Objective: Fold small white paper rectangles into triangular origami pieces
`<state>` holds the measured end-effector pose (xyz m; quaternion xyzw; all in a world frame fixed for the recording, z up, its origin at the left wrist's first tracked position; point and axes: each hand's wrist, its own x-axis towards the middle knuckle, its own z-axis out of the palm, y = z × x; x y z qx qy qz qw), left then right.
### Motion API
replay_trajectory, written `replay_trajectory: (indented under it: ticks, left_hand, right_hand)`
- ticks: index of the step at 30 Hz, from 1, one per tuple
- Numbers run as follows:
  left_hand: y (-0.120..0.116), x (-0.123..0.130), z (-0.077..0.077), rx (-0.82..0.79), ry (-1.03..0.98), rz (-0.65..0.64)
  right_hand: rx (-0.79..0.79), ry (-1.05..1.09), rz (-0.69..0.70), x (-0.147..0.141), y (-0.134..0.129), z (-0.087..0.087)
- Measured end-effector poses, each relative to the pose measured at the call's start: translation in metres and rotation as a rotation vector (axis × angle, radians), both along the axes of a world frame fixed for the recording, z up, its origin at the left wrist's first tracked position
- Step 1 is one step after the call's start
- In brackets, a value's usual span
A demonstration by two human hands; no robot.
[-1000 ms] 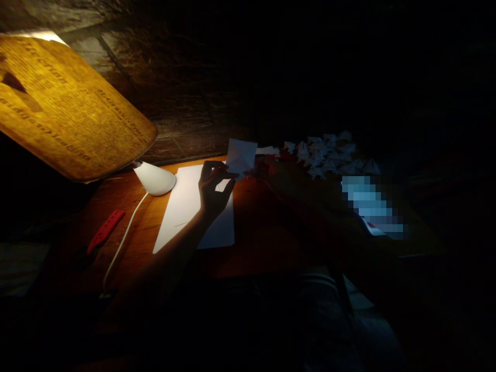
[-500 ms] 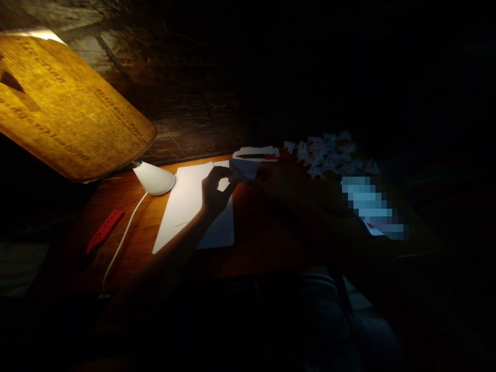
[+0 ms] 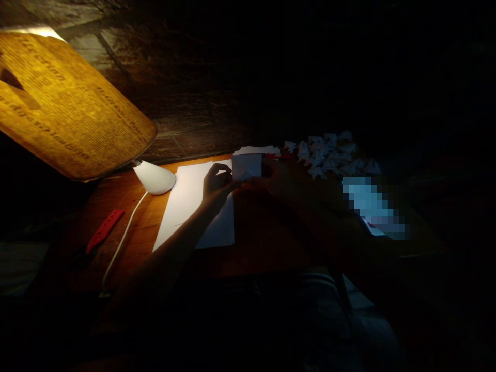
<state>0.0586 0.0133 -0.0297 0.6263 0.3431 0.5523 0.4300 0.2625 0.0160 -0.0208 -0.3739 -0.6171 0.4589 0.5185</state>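
Observation:
A small white piece of paper, roughly square, is held up between my two hands above the table. My left hand pinches its lower left edge with thumb and fingers closed. In deep shadow, my right hand grips the paper's right side. Below my left hand lie large white sheets. Just behind the held paper rests a stack of smaller white paper, and a knife with a red handle lies on it, its blade hidden by the held piece.
A white-based lamp with a printed yellow shade stands at left, its white cord running forward. A red strap lies beside the cord. Several folded paper shapes are heaped at back right, near a lit phone.
The held paper has turned up to show a flat, squarish face, which now covers the knife's blade. My fingers have shifted slightly along its edges.

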Motion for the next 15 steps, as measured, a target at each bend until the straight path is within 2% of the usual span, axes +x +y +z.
replay_trajectory:
  ticks: [11, 15]
  left_hand:
    - [0.0017, 0.0007, -0.0013, 0.021, -0.02, 0.052]
    - [0.0013, 0.0019, -0.0027, 0.053, -0.016, 0.102]
  right_hand:
    - [-0.12, 0.122, 0.055, -0.0009, 0.0032, -0.0029]
    - [-0.108, 0.085, 0.034, 0.0003, 0.0034, -0.0024]
